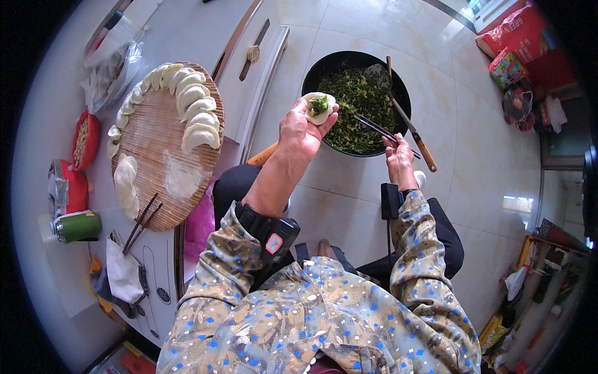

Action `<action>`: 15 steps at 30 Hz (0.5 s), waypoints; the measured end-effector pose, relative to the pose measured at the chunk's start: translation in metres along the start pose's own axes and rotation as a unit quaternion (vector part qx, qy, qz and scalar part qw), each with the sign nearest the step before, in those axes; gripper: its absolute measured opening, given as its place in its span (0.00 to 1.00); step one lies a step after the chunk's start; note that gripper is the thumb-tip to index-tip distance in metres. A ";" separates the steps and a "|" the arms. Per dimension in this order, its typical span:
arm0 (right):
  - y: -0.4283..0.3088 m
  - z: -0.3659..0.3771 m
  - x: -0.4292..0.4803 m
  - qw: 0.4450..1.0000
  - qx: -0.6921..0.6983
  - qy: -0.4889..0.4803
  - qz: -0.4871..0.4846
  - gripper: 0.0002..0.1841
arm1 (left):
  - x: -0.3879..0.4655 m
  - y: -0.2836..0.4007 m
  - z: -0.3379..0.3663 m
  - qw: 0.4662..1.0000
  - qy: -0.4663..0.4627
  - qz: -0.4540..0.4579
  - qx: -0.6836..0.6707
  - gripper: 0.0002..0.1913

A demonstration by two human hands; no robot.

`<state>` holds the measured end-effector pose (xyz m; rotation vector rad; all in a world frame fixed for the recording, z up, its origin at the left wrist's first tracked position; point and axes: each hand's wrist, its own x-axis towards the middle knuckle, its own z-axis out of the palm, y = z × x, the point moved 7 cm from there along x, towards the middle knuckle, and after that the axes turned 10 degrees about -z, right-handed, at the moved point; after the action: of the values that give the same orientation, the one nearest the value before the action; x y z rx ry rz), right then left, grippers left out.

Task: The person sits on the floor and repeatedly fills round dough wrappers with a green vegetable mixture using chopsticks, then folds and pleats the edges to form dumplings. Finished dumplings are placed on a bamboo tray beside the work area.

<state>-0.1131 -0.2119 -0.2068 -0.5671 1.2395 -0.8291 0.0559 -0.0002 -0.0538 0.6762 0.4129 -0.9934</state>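
My left hand (303, 128) holds a round dough wrapper (321, 117) with green chopped filling (318, 105) on its middle. My right hand (399, 154) grips a pair of dark chopsticks (373, 125), their tips over the filling in a large black pan (309, 77). A metal spatula (411, 126) with a wooden handle leans on the pan's right rim, and another utensil (380, 77) rests in the filling. To the left, a round wooden board (149, 117) carries an arc of folded dumplings (201, 135), a row of overlapping wrappers (126, 182) and a patch of flour (182, 175).
Another pair of chopsticks (142, 224) lies over the board's near edge. Beyond the board are a red bag (85, 140), a green flask (79, 227) and plastic bags (112, 70). The pan stands on the tiled floor (472, 154). Shelves with items (537, 290) are at the right.
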 end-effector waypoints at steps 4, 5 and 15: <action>-0.015 0.004 -0.008 0.997 0.044 -0.063 0.030 0.04 | 0.002 -0.004 0.000 1.000 0.004 -0.004 0.004 0.17; -0.021 0.006 -0.011 0.995 0.055 -0.080 0.028 0.05 | 0.003 -0.006 0.000 1.000 0.007 -0.006 0.003 0.17; -0.127 0.039 -0.097 0.956 0.051 -0.265 -0.113 0.04 | 0.012 -0.026 0.013 0.999 0.002 -0.028 0.024 0.15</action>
<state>-0.1157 -0.2119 -0.0419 -0.7966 0.6449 -0.8528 0.0390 -0.0260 -0.0600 0.7137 0.4151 -1.0584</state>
